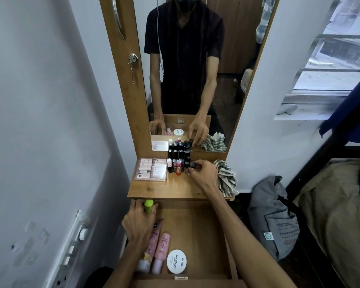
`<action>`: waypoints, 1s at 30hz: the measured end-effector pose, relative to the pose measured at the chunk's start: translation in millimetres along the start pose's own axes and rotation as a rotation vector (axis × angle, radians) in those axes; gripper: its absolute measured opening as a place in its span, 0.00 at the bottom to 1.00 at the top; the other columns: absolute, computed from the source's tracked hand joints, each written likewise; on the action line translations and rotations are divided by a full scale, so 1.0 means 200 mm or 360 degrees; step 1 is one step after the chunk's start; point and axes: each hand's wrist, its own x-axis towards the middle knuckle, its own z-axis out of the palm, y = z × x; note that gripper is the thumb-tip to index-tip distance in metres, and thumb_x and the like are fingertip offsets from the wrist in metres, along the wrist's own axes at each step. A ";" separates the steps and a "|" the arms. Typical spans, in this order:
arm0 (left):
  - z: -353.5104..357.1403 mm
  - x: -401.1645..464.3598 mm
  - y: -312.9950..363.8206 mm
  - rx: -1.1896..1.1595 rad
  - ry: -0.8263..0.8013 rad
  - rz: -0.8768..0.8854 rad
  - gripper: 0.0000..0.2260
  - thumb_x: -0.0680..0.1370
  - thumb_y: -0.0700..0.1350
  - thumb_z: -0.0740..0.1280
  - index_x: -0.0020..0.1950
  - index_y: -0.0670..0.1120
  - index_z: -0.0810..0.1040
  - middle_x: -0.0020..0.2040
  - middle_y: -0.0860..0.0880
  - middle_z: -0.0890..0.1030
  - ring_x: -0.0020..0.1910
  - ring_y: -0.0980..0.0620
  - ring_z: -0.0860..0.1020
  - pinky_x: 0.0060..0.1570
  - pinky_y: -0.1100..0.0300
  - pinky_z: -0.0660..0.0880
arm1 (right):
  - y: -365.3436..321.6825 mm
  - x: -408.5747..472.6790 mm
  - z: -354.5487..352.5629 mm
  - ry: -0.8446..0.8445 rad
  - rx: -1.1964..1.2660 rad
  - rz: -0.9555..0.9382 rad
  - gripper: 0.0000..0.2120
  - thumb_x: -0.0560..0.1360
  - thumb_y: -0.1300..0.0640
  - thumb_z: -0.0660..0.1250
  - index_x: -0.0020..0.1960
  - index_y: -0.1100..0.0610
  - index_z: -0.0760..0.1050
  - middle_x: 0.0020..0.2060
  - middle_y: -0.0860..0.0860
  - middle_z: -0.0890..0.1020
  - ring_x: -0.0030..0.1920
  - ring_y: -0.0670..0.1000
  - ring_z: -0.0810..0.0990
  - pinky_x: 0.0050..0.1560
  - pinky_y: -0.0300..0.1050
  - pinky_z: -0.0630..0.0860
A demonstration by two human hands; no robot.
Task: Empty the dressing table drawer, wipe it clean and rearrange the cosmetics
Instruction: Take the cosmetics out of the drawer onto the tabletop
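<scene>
Nearest the camera, a round white jar (176, 261) lettered "NAIL POLISH" is seen lying at the front of the open wooden drawer (197, 229). Two pink tubes (161, 251) are laid side by side just left of the jar, caps toward the front edge, and the left one is partly covered by the left forearm. At the drawer's back left corner, one green bottle (149, 206) is gripped by the left hand (138, 222), the fingers curled round its sides while its top shows above them.

On the tabletop (170, 189) above the drawer, one clear flat box of pale pink packets (151, 169) is placed at the left. A tight cluster of small upright cosmetics (178, 165) is set beside it against the mirror (187, 75); most have dark caps, one orange-red bottle stands at the front, and an exact count cannot be made because they overlap. A single dark-capped piece (192, 165) at the cluster's right edge is pinched by the fingertips of the right hand (204, 173). One striped cloth (227, 177) is bunched at the tabletop's right end, touching the back of that hand.

Both hands and the cluster are repeated in the mirror. One grey bag (272, 217) is seen on the floor at the right.
</scene>
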 end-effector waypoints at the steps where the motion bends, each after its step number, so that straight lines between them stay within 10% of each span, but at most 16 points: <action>1: 0.00 0.00 0.01 -0.0005 0.0001 -0.0017 0.18 0.72 0.56 0.76 0.48 0.42 0.81 0.46 0.43 0.82 0.37 0.38 0.82 0.36 0.52 0.75 | 0.00 0.00 0.00 0.0005 0.0005 0.0005 0.12 0.73 0.53 0.74 0.55 0.53 0.86 0.47 0.49 0.88 0.47 0.50 0.86 0.52 0.49 0.83; 30: 0.02 -0.10 0.00 -0.0523 0.0235 -0.0014 0.14 0.71 0.47 0.78 0.53 0.47 0.81 0.49 0.49 0.81 0.42 0.49 0.79 0.40 0.56 0.73 | 0.16 -0.20 0.01 0.0298 0.0316 0.0017 0.19 0.73 0.55 0.74 0.63 0.56 0.82 0.50 0.50 0.86 0.47 0.46 0.84 0.52 0.45 0.83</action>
